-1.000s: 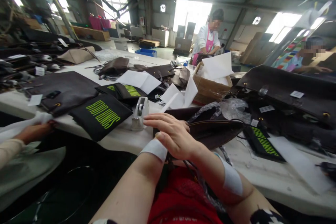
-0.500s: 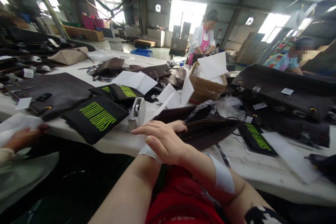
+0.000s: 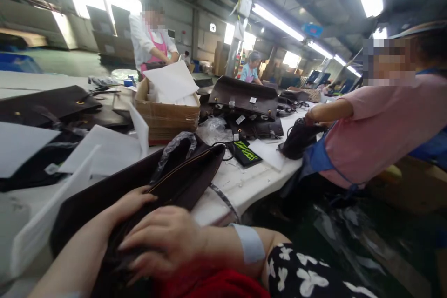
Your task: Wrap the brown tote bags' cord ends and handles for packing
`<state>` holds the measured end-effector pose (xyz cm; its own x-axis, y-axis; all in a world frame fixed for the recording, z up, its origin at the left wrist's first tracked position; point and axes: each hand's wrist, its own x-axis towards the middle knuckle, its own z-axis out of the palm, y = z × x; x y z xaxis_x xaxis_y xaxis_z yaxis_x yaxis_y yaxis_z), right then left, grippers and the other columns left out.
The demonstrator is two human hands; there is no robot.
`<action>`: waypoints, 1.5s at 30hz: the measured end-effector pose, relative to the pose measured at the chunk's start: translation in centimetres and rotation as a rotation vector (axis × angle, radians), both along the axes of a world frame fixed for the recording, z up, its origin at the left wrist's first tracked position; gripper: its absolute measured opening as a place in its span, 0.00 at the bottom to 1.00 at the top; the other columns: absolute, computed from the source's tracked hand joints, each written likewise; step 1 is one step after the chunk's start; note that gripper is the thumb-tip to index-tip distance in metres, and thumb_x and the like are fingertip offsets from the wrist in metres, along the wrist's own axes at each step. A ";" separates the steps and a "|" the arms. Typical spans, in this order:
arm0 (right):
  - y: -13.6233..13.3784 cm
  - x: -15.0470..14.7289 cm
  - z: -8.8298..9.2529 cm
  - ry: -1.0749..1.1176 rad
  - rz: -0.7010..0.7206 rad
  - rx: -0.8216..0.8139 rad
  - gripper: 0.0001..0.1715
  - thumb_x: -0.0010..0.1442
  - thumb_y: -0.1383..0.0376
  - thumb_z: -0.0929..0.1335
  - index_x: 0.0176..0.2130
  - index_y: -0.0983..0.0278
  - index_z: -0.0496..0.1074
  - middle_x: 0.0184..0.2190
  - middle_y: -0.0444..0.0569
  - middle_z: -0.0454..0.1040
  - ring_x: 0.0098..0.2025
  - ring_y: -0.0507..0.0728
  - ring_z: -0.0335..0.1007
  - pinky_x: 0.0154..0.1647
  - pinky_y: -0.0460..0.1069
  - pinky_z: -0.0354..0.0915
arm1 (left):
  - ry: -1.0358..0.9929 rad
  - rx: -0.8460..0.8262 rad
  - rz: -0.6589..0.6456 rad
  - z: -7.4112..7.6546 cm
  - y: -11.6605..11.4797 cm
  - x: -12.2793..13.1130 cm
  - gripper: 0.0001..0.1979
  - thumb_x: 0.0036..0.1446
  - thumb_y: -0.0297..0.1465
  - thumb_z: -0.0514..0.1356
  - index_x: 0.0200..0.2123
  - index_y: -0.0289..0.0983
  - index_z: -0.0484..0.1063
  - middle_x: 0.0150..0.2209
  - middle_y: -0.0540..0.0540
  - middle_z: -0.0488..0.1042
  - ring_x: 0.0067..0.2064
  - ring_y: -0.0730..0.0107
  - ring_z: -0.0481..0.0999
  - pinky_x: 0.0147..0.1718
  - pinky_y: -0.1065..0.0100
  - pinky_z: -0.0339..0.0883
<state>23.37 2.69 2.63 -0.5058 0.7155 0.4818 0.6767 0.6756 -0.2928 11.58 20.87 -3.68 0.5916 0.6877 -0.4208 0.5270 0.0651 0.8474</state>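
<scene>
A dark brown bag [image 3: 115, 177] lies open on the table in front of me, its zipper edge showing and its handle wrapped in clear plastic. My left hand [image 3: 134, 201] is at the bag's near edge, fingers closed on that edge. Nearer to me, my right hand [image 3: 164, 237] hovers over the near part of the bag, fingers curved and apart, slightly blurred, with nothing visible in it. White foam sheets [image 3: 101, 149] lean and lie to the left of the bag.
Behind the bag stands a cardboard box [image 3: 167, 118] of white sheets. Stacked brown bags [image 3: 244, 98] and a black pouch [image 3: 245, 152] with green lettering lie to the right. A person in pink [image 3: 391, 135] stands at the right edge; others work farther back.
The view has swung to the right. My right hand has moved off my left wrist and over the bag's near part. The person in pink at the right has come into view.
</scene>
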 end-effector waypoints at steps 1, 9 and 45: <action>-0.3 3.0 -0.5 0.096 -0.121 0.023 0.18 0.66 0.57 0.60 0.45 0.65 0.72 0.45 0.50 0.75 0.49 0.52 0.69 0.54 0.45 0.61 | -0.005 -0.019 -0.001 -0.1 0.0 -0.2 0.19 0.36 0.40 0.62 0.34 0.39 0.73 0.32 0.48 0.81 0.38 0.55 0.79 0.41 0.62 0.74; -0.2 23.7 -7.8 -0.260 -1.245 -0.392 0.17 0.62 0.63 0.64 0.48 0.70 0.71 0.45 0.59 0.73 0.49 0.59 0.68 0.51 0.49 0.62 | -0.002 -0.091 0.013 0.0 0.3 0.0 0.20 0.34 0.39 0.64 0.35 0.40 0.74 0.33 0.47 0.81 0.40 0.50 0.79 0.43 0.59 0.73; 6.1 15.7 -5.0 -0.105 -0.391 -0.143 0.15 0.64 0.69 0.61 0.46 0.63 0.74 0.44 0.49 0.76 0.48 0.55 0.69 0.52 0.49 0.61 | 0.187 0.330 -0.058 2.0 -1.8 0.4 0.20 0.46 0.34 0.58 0.45 0.37 0.73 0.41 0.47 0.80 0.43 0.62 0.79 0.43 0.69 0.70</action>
